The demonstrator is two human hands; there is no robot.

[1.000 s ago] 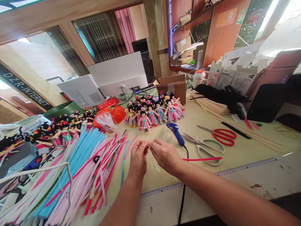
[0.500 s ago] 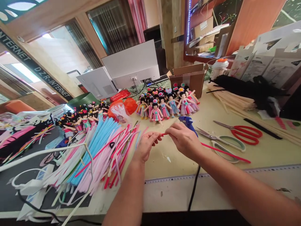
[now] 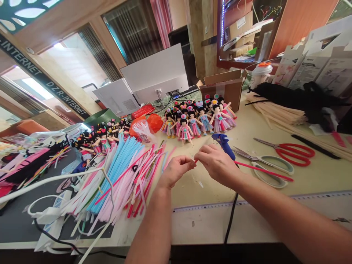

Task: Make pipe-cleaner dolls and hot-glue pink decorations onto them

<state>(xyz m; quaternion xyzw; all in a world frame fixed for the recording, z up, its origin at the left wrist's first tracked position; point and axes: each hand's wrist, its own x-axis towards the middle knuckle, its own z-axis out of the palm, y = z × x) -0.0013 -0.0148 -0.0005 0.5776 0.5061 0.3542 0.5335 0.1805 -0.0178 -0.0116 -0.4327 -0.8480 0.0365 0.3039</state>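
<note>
My left hand (image 3: 176,170) and my right hand (image 3: 217,163) meet above the pale tabletop (image 3: 209,190), both pinched on one end of a long red pipe cleaner (image 3: 261,170). The rest of that stem trails right across the table, over the pale-handled scissors (image 3: 264,161). A blue glue gun (image 3: 224,143) lies just behind my right hand. A heap of blue, pink and red pipe cleaners (image 3: 121,172) lies to the left of my left hand.
Small finished dolls (image 3: 198,119) stand in a group behind the hands, more dolls (image 3: 101,139) at the left. Red scissors (image 3: 291,150), a cardboard box (image 3: 222,90), pale sticks (image 3: 277,117), black fibre (image 3: 291,99) and a monitor's back (image 3: 156,75) surround the work spot.
The view has swung left and down a little. Both hands stay pinched on the red pipe cleaner's end, and my left fingers have curled tighter around it.
</note>
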